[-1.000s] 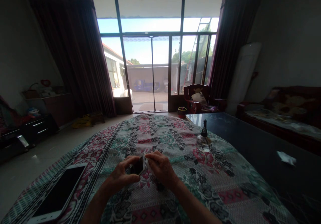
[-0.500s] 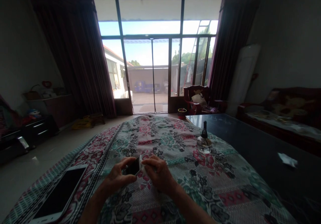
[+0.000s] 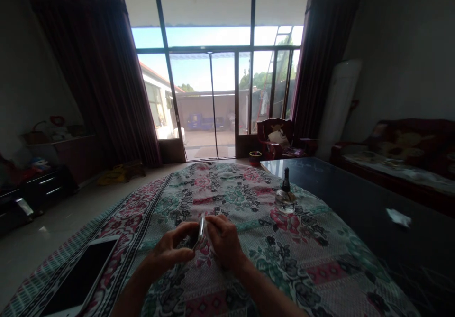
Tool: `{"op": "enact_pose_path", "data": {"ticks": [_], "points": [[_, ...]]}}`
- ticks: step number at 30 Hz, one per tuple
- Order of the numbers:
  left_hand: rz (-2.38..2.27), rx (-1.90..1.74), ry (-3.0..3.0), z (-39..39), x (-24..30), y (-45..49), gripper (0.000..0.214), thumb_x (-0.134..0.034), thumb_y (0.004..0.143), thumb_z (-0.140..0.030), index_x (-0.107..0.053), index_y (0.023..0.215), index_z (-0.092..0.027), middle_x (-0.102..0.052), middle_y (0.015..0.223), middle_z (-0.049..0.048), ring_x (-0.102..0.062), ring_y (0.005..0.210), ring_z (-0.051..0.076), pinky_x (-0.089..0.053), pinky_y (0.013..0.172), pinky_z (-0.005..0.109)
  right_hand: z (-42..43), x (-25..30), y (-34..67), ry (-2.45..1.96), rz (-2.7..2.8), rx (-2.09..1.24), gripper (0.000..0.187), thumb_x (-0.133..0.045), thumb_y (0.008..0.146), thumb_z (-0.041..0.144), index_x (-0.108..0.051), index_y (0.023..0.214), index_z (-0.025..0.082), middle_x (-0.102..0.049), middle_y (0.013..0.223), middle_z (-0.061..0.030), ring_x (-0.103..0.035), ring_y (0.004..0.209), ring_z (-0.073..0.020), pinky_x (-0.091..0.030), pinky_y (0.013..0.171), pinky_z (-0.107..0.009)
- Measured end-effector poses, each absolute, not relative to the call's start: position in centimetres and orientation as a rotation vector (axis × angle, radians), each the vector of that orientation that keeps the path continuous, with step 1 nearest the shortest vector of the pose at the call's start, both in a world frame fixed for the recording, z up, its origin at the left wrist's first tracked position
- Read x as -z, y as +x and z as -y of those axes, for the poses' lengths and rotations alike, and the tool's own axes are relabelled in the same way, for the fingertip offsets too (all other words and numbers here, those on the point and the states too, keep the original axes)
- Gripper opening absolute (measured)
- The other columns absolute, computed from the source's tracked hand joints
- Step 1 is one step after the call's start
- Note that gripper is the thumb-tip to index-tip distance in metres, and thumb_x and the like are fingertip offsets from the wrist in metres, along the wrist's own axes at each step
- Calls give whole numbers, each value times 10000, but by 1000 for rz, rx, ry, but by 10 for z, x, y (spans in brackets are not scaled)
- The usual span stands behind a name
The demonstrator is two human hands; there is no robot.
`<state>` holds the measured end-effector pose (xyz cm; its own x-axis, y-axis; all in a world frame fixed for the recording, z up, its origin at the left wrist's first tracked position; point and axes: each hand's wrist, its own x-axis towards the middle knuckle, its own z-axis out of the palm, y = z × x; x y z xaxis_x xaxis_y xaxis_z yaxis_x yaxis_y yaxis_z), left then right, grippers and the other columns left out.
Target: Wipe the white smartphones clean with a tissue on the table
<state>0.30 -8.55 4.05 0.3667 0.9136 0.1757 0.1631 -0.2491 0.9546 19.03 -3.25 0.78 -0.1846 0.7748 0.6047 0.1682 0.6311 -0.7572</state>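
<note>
My left hand [image 3: 174, 247] is closed around the edges of a small phone [image 3: 201, 229], thumb below and fingers above. The phone has a dark face and a silver edge, and it is tilted nearly edge-on to me. My right hand [image 3: 225, 242] has its fingers curled against the phone's right side; whether a small pale piece lies under those fingers I cannot tell. Both hands are just above a flowered cloth [image 3: 234, 212]. On the left of the cloth lies a large white-framed tablet [image 3: 83, 274] with a black screen.
A clear round bottle with a black top [image 3: 285, 196] stands on the cloth, right of my hands. Beside it is a dark glossy table [image 3: 341, 198] bearing a crumpled white tissue [image 3: 398, 217]. Farther off are a wooden armchair [image 3: 279, 139], a sofa [image 3: 398, 151] and glass doors [image 3: 209, 108].
The phone has turned, so its silver edge now faces me more and less of its dark face shows. My right fingers have moved farther behind it. The whole view has shifted slightly.
</note>
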Motion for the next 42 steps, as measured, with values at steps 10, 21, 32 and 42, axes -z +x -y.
{"op": "enact_pose_path", "data": {"ticks": [10,21,32,42], "points": [[-1071,-966,1663,84,-37,-2,573,-712,735,-321,-576,1283,-230,-635,1257,59,-564,1144,283,-437,1008,408,31,-10,191,-692,1652,-747,197,-574,849,224,-731,967,204,-672,872,-48,-628,812,-165,-496,763,-267],[-1081,-1111,1506,85,-35,-16,534,-701,749,-303,-583,1263,-220,-645,1257,60,-554,1185,291,-433,1016,402,54,-12,184,-707,1860,-728,148,-602,831,169,-735,864,224,-659,816,-23,-610,767,-147,-477,730,-271],[-1077,-1035,1585,82,-35,1,481,-684,715,-286,-628,1187,-218,-666,1123,51,-561,1101,274,-433,966,385,34,-36,202,-496,1833,-659,149,-595,860,239,-722,937,227,-645,830,-31,-610,756,-137,-500,683,-254],[-1105,-1027,1538,82,-27,-4,551,-695,702,-303,-596,1241,-241,-659,1162,34,-545,1123,272,-427,975,381,21,-34,196,-454,1911,-702,173,-573,864,221,-730,934,234,-613,772,-9,-591,722,-126,-490,676,-267]]}}
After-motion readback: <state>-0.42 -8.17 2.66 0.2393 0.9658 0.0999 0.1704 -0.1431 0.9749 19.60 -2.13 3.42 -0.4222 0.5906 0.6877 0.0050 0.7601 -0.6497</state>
